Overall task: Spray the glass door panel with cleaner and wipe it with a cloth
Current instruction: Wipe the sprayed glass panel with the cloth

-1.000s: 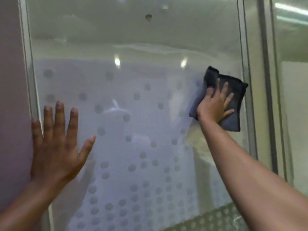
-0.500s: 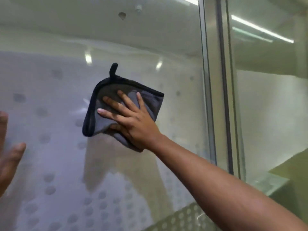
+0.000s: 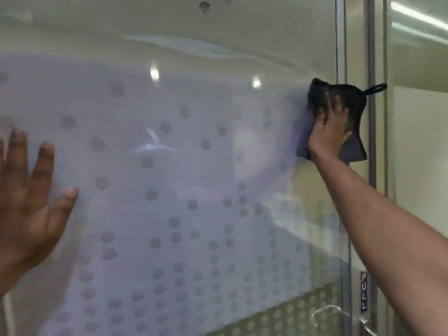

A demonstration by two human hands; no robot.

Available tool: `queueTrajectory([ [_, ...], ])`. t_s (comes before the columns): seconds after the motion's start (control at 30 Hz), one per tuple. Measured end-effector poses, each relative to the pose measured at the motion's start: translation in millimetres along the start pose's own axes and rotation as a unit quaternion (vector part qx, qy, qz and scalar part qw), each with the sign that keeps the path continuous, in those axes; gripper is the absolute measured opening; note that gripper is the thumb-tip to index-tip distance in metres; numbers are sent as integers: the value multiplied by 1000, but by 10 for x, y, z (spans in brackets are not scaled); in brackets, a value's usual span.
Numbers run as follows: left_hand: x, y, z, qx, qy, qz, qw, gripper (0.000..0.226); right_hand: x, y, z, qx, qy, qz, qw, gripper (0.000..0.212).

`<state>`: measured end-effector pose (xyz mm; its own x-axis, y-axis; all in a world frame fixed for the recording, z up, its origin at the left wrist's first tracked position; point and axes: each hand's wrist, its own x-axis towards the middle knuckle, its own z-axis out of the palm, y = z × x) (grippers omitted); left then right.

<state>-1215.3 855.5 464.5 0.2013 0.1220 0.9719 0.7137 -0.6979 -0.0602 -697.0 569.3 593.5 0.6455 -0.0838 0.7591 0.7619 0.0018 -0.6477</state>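
Note:
The glass door panel (image 3: 194,69) fills the view, frosted with grey dots on its lower part. A dark grey cloth (image 3: 351,103) with a hanging loop is pressed flat to the glass near the panel's right edge. My right hand (image 3: 329,132) lies on the cloth with fingers spread, partly under a folded flap of it. At the far left my left hand (image 3: 26,197) rests flat on the glass, fingers apart, holding nothing. No spray bottle is in view.
A metal door frame (image 3: 372,141) runs vertically just right of the cloth. A small PULL label (image 3: 363,294) sits low on the frame, with a door handle (image 3: 339,314) beside it. Another glass pane (image 3: 419,141) lies to the right.
My right hand swept the cloth left to the panel's middle, then back right to the frame edge. The left hand stayed flat on the glass.

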Motion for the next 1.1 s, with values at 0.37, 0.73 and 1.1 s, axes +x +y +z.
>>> queueTrajectory([
  [0.37, 62, 553, -593, 106, 32, 37, 993, 80, -1750, -407, 365, -6, 35, 112, 993, 55],
  [0.73, 236, 398, -816, 176, 14, 88, 980, 76, -4307, -816, 779, -73, -173, -504, 843, 60],
  [1.1, 210, 443, -775, 160, 23, 76, 984, 72, -4167, -458, 658, 32, 39, 180, 982, 58],
])
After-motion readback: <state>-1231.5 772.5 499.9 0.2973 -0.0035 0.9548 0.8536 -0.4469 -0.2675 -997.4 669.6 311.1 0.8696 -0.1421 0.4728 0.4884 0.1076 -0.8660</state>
